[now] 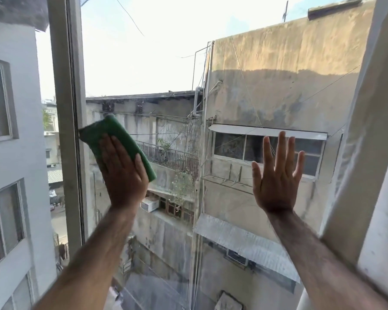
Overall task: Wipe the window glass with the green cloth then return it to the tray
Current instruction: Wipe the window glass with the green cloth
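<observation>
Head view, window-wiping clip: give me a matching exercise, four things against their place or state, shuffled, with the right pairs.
Things:
1. green cloth
2. left hand
3. right hand
4. window frame post

Place or state:
A. fingers spread, holding nothing
B. upright at the left edge of the glass
C. pressed against the glass under a palm
D. laid flat on the cloth

Pairs: 1-C, 2-D, 3-A, 4-B
</observation>
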